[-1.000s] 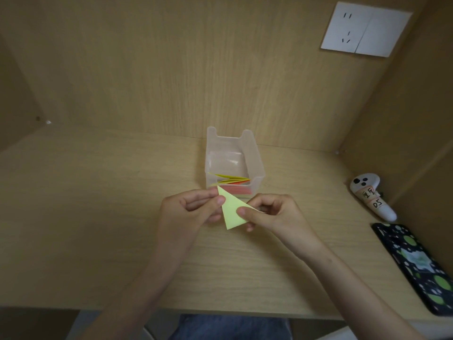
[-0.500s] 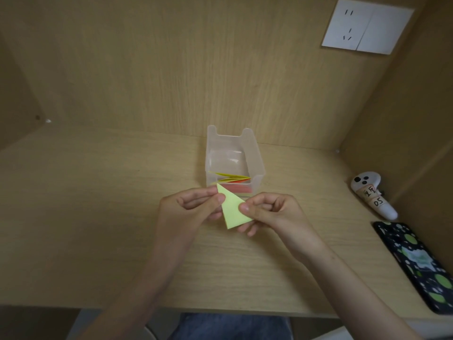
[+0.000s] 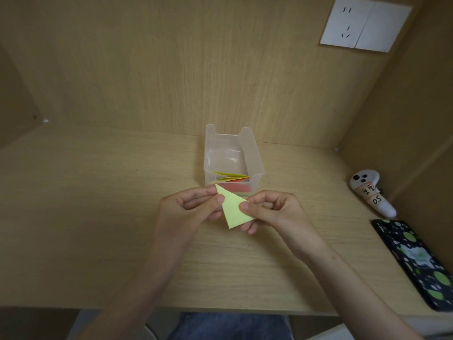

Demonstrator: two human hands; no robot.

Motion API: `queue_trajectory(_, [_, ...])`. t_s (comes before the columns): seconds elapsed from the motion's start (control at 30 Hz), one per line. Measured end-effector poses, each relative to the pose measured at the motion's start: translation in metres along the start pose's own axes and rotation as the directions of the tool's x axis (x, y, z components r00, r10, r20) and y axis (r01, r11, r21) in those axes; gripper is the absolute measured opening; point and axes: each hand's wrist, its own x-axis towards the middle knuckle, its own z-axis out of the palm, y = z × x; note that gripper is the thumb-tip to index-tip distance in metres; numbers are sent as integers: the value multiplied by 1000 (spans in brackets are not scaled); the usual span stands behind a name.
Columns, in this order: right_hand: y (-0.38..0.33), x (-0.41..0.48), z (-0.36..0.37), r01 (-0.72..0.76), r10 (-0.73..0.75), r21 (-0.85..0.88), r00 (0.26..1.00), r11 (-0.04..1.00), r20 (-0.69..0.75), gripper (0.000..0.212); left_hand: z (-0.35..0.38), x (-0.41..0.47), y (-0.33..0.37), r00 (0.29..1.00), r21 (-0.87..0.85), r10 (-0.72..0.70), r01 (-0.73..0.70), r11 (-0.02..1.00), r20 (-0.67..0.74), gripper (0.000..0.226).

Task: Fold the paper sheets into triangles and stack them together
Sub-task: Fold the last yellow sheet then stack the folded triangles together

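A light green paper triangle hangs just above the desk, held between both hands. My left hand pinches its upper left corner between thumb and fingers. My right hand pinches its right corner, thumb on top and fingers curled beneath. Right behind them stands a clear plastic box on the desk, with folded yellow, orange and red papers stacked inside at its near end.
A white controller with a handwritten label lies at the right by the side wall. A black phone case with green spots lies nearer the front right edge. A wall socket sits on the back panel. The wooden desk is walled on three sides.
My right thumb has slid left along the green triangle's edge, towards my left hand. The paper and my left hand stay about where they were.
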Motion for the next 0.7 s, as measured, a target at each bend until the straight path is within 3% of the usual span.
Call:
queue_trajectory(0.5, [1, 0, 1, -16, 17, 13, 1000, 1000, -7, 13, 1, 0, -2, 1000, 28, 16, -15, 999, -21, 16])
queue_trajectory(0.63, [3, -4, 2, -112, 103, 77, 988, 991, 114, 37, 1, 0, -3, 995, 21, 72, -71, 997, -75, 14])
queue_trajectory(0.7, [6, -6, 6, -146, 135, 49, 975, 988, 176, 35, 1, 0, -3, 990, 14, 98, -97, 995, -99, 15])
